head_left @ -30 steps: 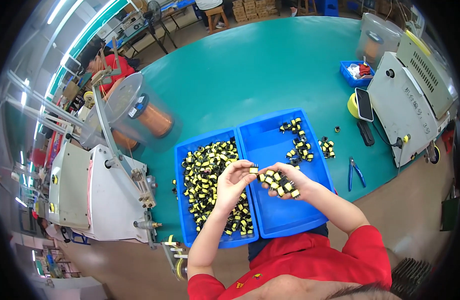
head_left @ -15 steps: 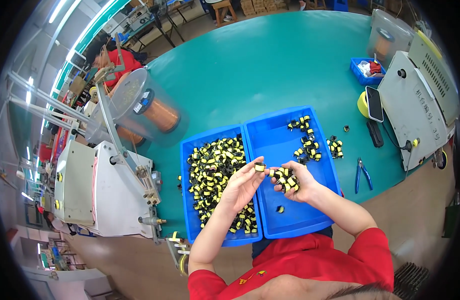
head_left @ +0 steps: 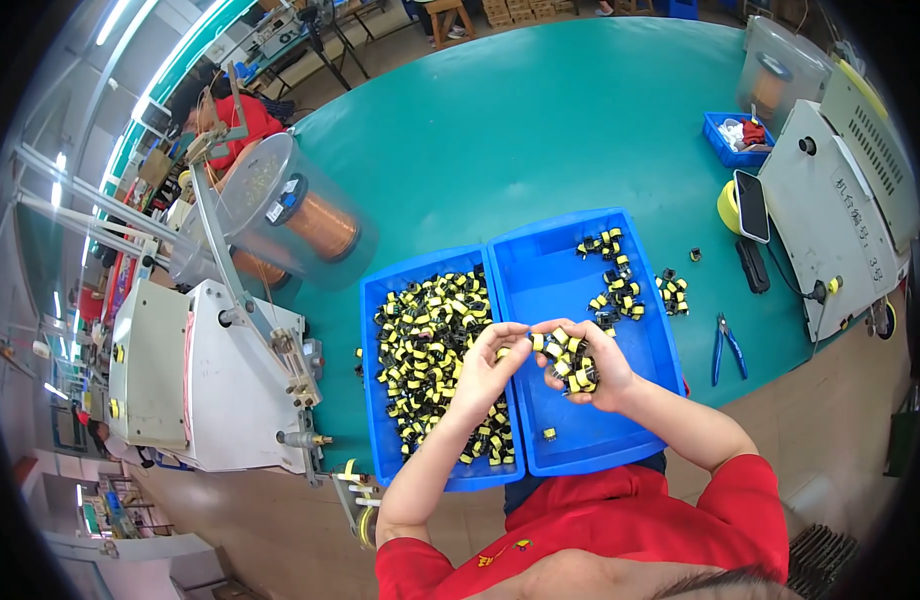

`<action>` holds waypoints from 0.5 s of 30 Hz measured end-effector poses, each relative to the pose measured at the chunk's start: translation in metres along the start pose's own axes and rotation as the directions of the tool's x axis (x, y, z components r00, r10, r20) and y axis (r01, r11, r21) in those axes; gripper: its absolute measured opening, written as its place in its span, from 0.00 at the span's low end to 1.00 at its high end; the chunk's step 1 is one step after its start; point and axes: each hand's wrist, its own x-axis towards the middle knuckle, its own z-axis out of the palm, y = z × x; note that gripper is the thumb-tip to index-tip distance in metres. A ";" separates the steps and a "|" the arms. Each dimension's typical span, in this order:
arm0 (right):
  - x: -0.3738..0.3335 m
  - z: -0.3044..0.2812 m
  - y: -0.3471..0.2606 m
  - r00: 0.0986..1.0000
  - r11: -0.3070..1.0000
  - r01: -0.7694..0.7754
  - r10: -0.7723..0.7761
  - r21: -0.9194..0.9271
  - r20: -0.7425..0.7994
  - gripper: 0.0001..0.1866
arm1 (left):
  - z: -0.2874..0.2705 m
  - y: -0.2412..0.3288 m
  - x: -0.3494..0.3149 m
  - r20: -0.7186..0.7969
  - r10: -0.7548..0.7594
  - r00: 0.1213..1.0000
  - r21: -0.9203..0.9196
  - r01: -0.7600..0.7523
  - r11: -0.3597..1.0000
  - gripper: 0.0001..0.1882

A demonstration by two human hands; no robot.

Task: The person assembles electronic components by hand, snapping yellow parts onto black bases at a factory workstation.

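A broad green table (head_left: 440, 130) filled the middle of a workshop, its far edge bowed by the wide lens. Brownish tiled floor (head_left: 250, 520) showed on either side of it. Fluorescent tubes (head_left: 117, 22) shone in slanting lines at upper left, and smaller lights (head_left: 55, 391) glowed farther down that side. Beyond the table stood a wooden stool (head_left: 443, 6), stacked brown boxes (head_left: 508, 12) and a blue object (head_left: 683, 8) cut off by the frame. A workbench (head_left: 280, 58) bearing equipment stood at upper left; cluttered shelving (head_left: 115, 505), its contents too small to identify, occupied the lower left.
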 end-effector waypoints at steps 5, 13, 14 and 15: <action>-0.001 0.001 0.001 0.999 0.997 0.038 -0.035 -0.072 0.034 0.22 | 0.002 -0.005 -0.002 0.044 0.102 0.994 0.149 -0.107 0.983 0.16; 0.002 -0.006 -0.003 0.994 0.994 0.109 -0.109 0.010 -0.005 0.20 | 0.007 0.003 -0.007 -0.062 0.277 0.959 0.115 -0.269 0.956 0.14; 0.002 -0.006 -0.002 0.994 0.994 0.108 -0.108 0.009 -0.004 0.20 | 0.006 0.004 -0.008 -0.047 0.279 0.959 0.114 -0.272 0.955 0.15; 0.002 -0.008 -0.002 0.995 0.995 0.096 -0.096 -0.007 0.027 0.20 | 0.004 0.003 -0.008 -0.047 0.280 0.959 0.114 -0.273 0.955 0.15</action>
